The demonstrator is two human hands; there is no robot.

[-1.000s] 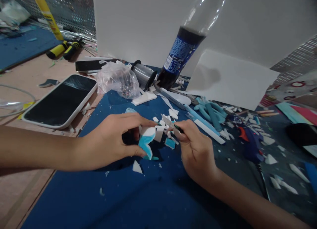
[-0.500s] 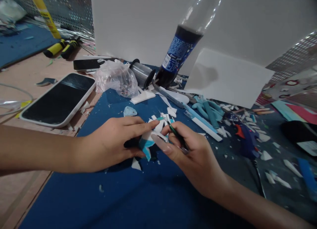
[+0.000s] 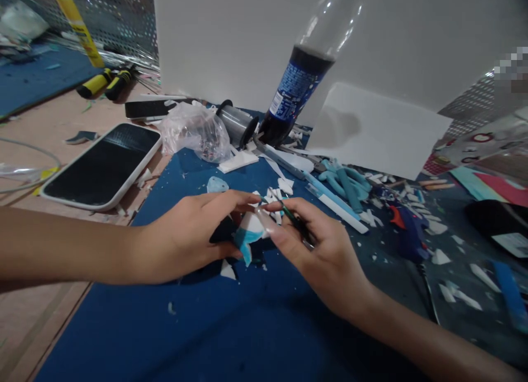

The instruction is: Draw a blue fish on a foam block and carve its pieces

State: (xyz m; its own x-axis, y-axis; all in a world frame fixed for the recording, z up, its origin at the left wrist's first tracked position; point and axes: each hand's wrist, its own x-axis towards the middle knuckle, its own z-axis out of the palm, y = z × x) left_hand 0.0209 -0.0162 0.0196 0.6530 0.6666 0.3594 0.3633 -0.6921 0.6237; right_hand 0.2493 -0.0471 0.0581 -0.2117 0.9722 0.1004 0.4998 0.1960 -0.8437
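Note:
My left hand (image 3: 185, 236) is closed on a small white and bright blue cut-out piece (image 3: 247, 239) with a forked, tail-like end, just above the blue mat (image 3: 165, 338). In my right hand (image 3: 322, 250) is a slim dark green tool (image 3: 292, 214), pinched like a pen. Its thin tip points at the far edge of the cut-out; the exact kind of tool cannot be made out. Both hands' fingers nearly meet over the piece and hide part of it. White scraps (image 3: 284, 185) lie behind my fingers, and a pale blue piece (image 3: 217, 184) rests beyond my left hand.
A dark drink bottle (image 3: 289, 90) stands behind the hands, near a spool (image 3: 236, 123) and a plastic bag (image 3: 193, 130). A phone (image 3: 103, 167) lies at left. To the right are a utility knife (image 3: 336, 201), teal scissors (image 3: 346, 184) and a glue gun (image 3: 410, 230).
My left fingers have shifted slightly on the cut-out, and more of its white part now shows. The right thumb has lifted a little and moved right. The view has shifted slightly.

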